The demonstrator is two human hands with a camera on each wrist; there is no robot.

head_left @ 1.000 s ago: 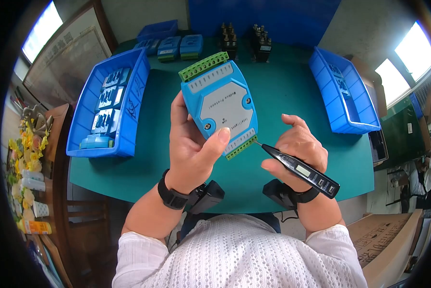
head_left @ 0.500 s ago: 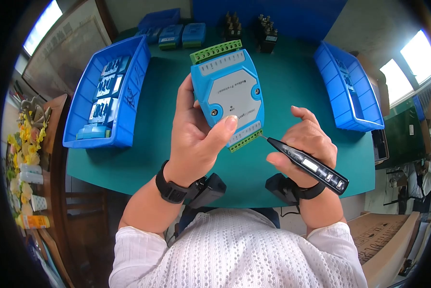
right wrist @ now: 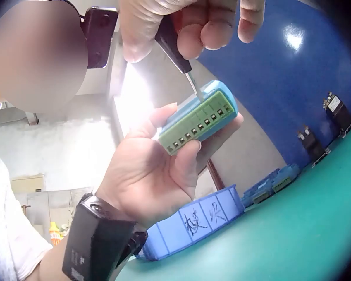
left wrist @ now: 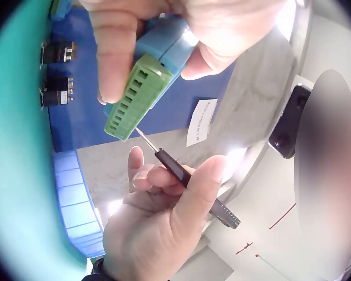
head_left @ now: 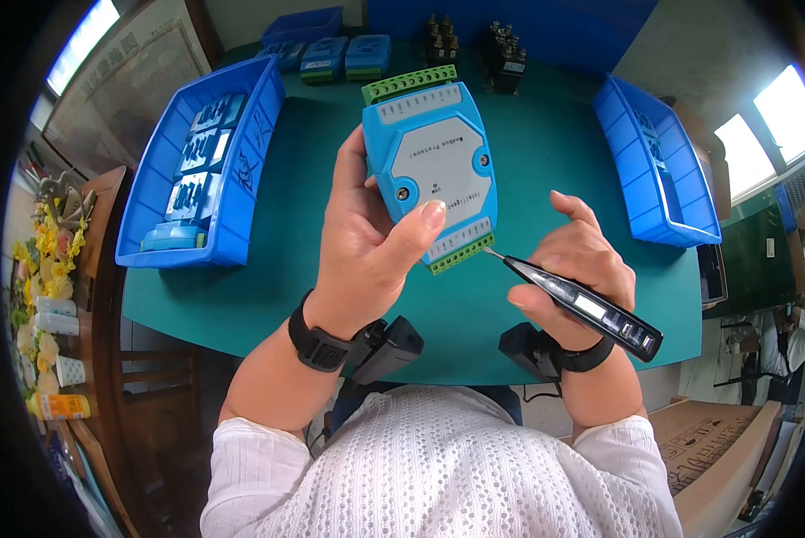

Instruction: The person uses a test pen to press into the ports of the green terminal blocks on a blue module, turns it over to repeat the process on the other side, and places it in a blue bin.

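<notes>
The left hand [head_left: 363,235] grips a blue module [head_left: 434,166] with a grey label, its thumb across the lower label. Green terminal strips [head_left: 409,82] run along both ends of the module. A black pen-like tester [head_left: 591,307] with a small display is held in the right hand [head_left: 582,273], index finger raised off it. The tester's metal tip is close to the right corner of the lower strip; in the right wrist view the tip meets the edge of the green strip [right wrist: 196,123]. In the left wrist view the tester [left wrist: 178,170] points at the strip's lower end.
A blue bin [head_left: 134,242] with several modules stands at left, another blue bin [head_left: 680,235] at right. Behind are blue modules [head_left: 367,56] and two black components [head_left: 507,67] on the green table [head_left: 313,117]. A cardboard box [head_left: 734,466] is at lower right.
The module and left hand have shifted up and right in the head view, the module standing slightly more upright. The right hand and tester have moved right, with the tip staying near the strip.
</notes>
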